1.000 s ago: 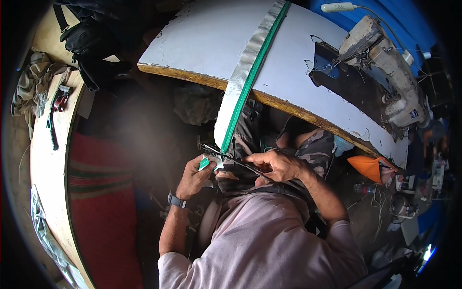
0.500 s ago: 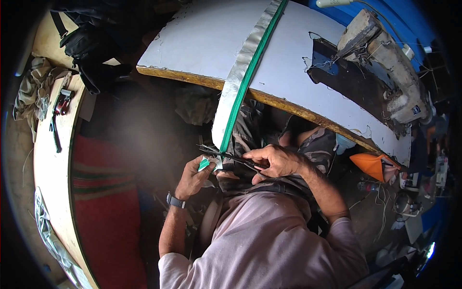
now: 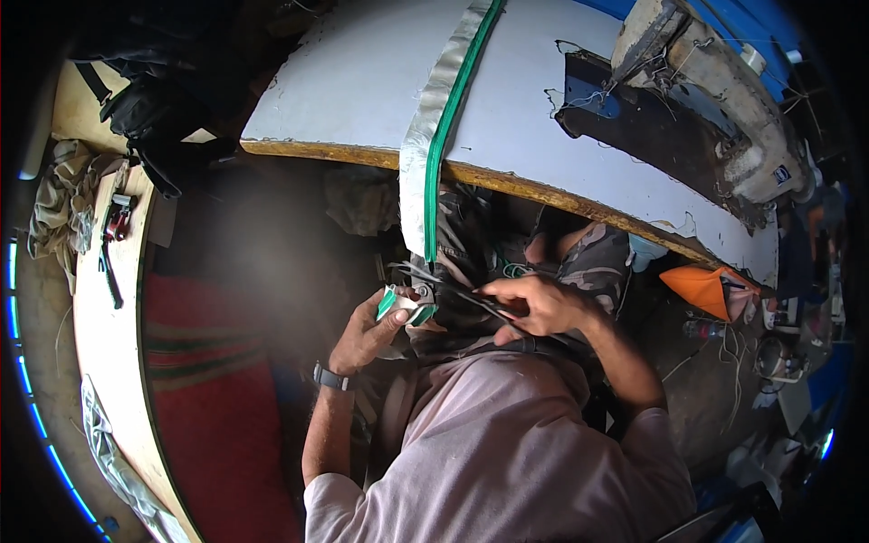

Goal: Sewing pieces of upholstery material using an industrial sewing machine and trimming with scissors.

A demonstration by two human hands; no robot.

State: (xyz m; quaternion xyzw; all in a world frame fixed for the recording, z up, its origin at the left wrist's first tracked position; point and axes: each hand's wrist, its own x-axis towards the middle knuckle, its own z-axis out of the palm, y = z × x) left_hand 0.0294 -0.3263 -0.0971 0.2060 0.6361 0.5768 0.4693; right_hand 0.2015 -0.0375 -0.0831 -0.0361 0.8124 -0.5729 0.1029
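A long grey fabric strip with green edging [image 3: 434,136] runs down across the white table [image 3: 353,90] and hangs over its front edge. My left hand [image 3: 367,330], with a dark watch on the wrist, pinches the strip's lower end [image 3: 405,306]. My right hand [image 3: 534,306] grips dark scissors [image 3: 453,288], whose blades reach left to the strip's end just beside my left fingers. Both hands work below the table edge, above my lap.
A worn sewing machine [image 3: 715,100] sits at the table's far right beside a dark cutout. An orange cloth [image 3: 706,285] lies to the right. A wooden bench [image 3: 104,308] with small tools curves along the left, and a red striped mat [image 3: 208,380] lies beside it.
The hands have stayed close together at the strip's end; the left hand has turned slightly, and more of the green-edged end shows between its fingers.
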